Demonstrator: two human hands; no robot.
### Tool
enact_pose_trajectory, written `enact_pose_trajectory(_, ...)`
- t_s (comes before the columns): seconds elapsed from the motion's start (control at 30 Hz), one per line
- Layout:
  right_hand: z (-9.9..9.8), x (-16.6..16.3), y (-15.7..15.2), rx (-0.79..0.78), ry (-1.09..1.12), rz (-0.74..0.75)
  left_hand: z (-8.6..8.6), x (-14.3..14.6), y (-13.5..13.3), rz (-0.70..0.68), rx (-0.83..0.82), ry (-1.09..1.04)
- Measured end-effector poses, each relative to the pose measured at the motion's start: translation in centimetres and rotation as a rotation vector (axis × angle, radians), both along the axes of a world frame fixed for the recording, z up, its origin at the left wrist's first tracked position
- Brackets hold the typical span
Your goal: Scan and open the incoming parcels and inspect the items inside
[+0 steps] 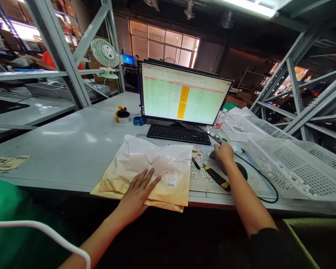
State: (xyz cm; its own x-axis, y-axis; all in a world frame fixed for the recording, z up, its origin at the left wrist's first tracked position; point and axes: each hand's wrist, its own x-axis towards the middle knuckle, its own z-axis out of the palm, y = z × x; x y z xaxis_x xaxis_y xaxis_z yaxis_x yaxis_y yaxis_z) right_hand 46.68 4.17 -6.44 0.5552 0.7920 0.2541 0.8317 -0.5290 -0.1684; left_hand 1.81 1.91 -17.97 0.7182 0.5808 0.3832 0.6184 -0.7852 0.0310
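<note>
My left hand lies flat, fingers spread, on a plastic-wrapped package with a white barcode label, at the front edge of the grey table. My right hand is curled over a dark computer mouse on a printed mat, its cable looping to the right. A yellow-and-black utility knife and a black pen lie on the mat between the two hands.
A monitor showing a spreadsheet and a black keyboard stand behind the package. White perforated baskets fill the right side. Tape rolls sit left of the monitor, a fan further back. Grey steel shelving flanks both sides.
</note>
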Motion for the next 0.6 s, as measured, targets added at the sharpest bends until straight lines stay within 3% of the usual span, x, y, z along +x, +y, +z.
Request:
enact_pose_trajectory(0.13, -0.1, -1.9, 6.2, -0.118, 0.040, 0.304, 0.0, -0.1, 0.4, -0.016, -0.019, 0.003)
enact_pose_trajectory(0.27, -1.8, -4.1, 9.7, -0.147, 0.065, 0.365, -0.1, -0.2, 0.3, -0.021, -0.013, 0.000)
enact_pose_trajectory(0.4, -2.2, -5.0, 10.3, -0.151, 0.111, 0.386, -0.1, -0.1, 0.1, 0.002, -0.012, 0.006)
enact_pose_trajectory(0.6, 0.6, -6.6, 9.4, -0.138, 0.217, 0.519, 0.0, -0.1, 0.3, -0.007, -0.027, -0.012)
